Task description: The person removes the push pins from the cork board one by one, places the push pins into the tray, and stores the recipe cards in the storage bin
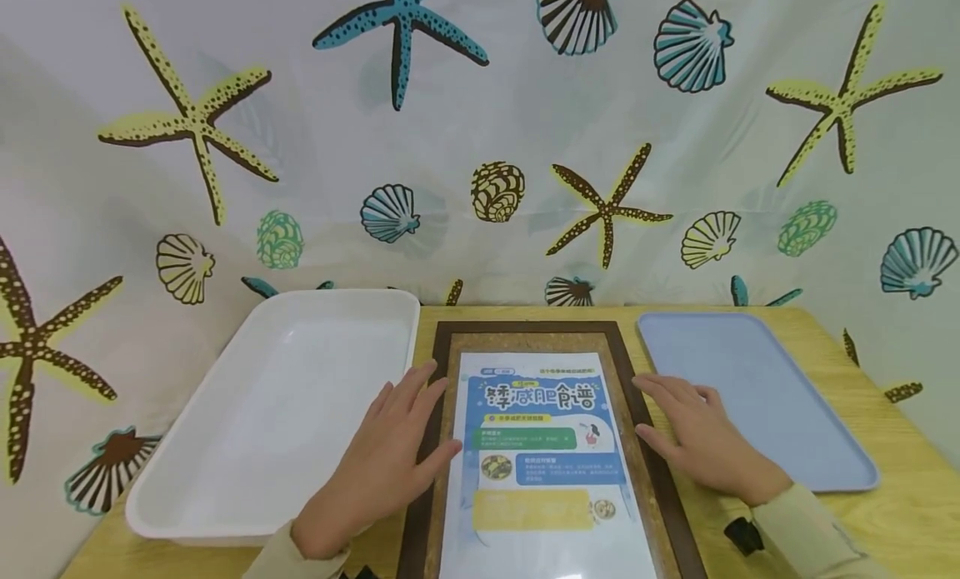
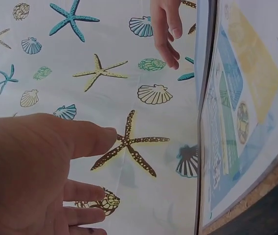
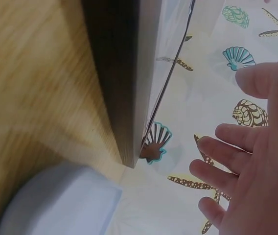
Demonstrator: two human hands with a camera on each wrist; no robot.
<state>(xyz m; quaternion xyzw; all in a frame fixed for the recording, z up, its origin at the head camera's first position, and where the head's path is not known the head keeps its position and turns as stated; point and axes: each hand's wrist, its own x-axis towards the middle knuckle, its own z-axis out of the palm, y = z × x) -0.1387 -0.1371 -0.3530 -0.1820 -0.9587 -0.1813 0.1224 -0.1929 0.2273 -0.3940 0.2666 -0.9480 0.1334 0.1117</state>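
Observation:
Between my two hands a dark brown frame (image 1: 525, 326) lies on the table, with a cork board (image 1: 528, 341) inside it. A printed poster (image 1: 551, 446) with blue, green and yellow panels covers most of the cork. My left hand (image 1: 382, 458) hovers by the frame's left side, fingers spread and holding nothing. On the other side my right hand (image 1: 705, 437) has its fingertips close to the frame's right edge, also without anything in it. In the right wrist view its fingers (image 3: 227, 154) are loosely extended, apart from the frame (image 3: 122, 73).
A deep white tray (image 1: 277, 421) stands to the left, its right rim partly behind my left hand. To the right lies a shallow blue tray (image 1: 757, 387), overlapped by my right hand. A curtain (image 1: 480, 129) printed with starfish and shells hangs behind the wooden table (image 1: 926, 496).

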